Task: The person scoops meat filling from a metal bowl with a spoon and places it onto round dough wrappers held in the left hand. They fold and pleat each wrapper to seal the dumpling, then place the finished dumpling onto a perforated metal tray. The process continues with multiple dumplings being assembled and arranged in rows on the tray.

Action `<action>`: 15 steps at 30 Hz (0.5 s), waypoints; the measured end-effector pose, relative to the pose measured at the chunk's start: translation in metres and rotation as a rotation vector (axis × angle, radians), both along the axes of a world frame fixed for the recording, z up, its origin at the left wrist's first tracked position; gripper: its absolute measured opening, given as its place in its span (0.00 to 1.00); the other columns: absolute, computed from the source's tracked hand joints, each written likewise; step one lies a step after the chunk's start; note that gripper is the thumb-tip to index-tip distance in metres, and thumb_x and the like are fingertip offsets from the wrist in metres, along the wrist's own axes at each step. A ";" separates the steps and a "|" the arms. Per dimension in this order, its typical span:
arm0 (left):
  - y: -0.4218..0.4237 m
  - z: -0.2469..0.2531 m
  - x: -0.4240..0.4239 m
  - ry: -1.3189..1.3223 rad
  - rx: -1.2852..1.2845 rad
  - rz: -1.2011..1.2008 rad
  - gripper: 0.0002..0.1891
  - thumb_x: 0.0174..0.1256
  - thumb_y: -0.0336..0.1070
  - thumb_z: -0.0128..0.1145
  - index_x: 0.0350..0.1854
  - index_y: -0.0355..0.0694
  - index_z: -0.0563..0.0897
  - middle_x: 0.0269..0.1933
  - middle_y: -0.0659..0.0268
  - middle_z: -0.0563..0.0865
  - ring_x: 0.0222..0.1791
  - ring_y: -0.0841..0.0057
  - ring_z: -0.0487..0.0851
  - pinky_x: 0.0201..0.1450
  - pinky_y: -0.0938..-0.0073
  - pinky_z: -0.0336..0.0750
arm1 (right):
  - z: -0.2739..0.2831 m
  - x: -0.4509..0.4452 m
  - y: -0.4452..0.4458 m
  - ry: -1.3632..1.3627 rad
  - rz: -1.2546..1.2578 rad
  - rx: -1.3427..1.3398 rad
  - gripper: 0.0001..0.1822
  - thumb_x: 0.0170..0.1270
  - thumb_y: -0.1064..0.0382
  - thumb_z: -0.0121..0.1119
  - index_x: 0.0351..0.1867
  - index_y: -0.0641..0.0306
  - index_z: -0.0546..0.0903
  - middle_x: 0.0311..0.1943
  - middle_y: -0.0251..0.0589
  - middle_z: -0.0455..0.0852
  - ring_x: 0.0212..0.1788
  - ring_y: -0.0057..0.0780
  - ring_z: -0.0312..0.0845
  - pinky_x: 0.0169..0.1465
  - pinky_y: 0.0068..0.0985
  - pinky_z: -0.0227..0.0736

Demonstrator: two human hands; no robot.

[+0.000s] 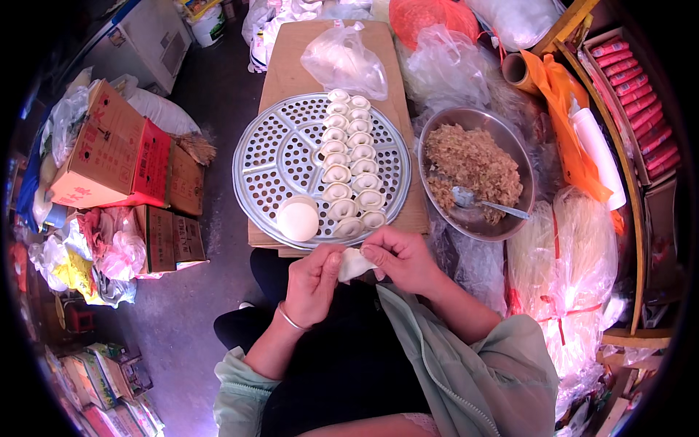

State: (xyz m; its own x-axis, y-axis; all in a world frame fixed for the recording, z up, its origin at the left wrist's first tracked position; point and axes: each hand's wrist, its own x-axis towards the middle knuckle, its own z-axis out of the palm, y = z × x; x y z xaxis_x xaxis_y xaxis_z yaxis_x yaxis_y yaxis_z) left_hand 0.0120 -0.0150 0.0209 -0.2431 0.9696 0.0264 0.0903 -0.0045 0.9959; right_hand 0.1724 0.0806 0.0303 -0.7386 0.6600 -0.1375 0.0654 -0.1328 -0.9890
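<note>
A folded dough dumpling (355,264) is pinched between my left hand (315,284) and my right hand (403,259), just off the near edge of a round perforated metal tray (256,164). Two columns of shaped dumplings (336,173) run up the tray's right half. At its near left lies a stack of round dough wrappers (297,218). Right of the tray, a metal bowl (477,234) holds minced filling (475,164), with a metal spoon (491,206) resting in it. A plastic bag of something pale (345,60) sits beyond the tray.
The tray rests on a cardboard-covered surface (284,60). Cardboard boxes (104,147) and plastic bags (117,251) are piled at the left. Clear-wrapped bundles of pale strands (562,273) and an orange plastic bag (568,120) lie at the right, near a box of red packets (636,98).
</note>
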 end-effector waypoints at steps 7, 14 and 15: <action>0.005 0.007 -0.001 0.071 -0.017 -0.205 0.08 0.70 0.35 0.55 0.35 0.35 0.79 0.22 0.69 0.78 0.22 0.87 0.74 0.26 0.83 0.70 | 0.001 0.004 0.013 0.073 0.183 -0.179 0.08 0.72 0.62 0.52 0.36 0.64 0.75 0.23 0.28 0.77 0.20 0.10 0.68 0.24 0.12 0.62; 0.004 -0.002 0.002 0.149 0.003 -0.078 0.06 0.69 0.33 0.55 0.38 0.35 0.80 0.23 0.63 0.79 0.22 0.83 0.77 0.27 0.79 0.72 | -0.004 0.004 0.013 0.081 0.228 -0.104 0.07 0.69 0.62 0.57 0.37 0.63 0.75 0.25 0.30 0.78 0.21 0.09 0.66 0.24 0.11 0.59; 0.004 -0.001 0.003 0.080 -0.032 -0.049 0.06 0.70 0.32 0.54 0.39 0.34 0.80 0.24 0.64 0.80 0.23 0.84 0.77 0.27 0.80 0.72 | -0.003 0.004 0.013 0.081 0.200 -0.134 0.07 0.69 0.63 0.57 0.37 0.63 0.75 0.24 0.29 0.78 0.21 0.09 0.67 0.24 0.11 0.60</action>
State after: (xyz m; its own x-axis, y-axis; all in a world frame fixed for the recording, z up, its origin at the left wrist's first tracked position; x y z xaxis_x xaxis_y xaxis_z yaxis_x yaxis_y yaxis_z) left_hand 0.0146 -0.0114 0.0200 -0.1937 0.9810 0.0130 0.1702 0.0206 0.9852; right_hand 0.1768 0.0935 0.0274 -0.8647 0.4797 -0.1487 0.0247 -0.2551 -0.9666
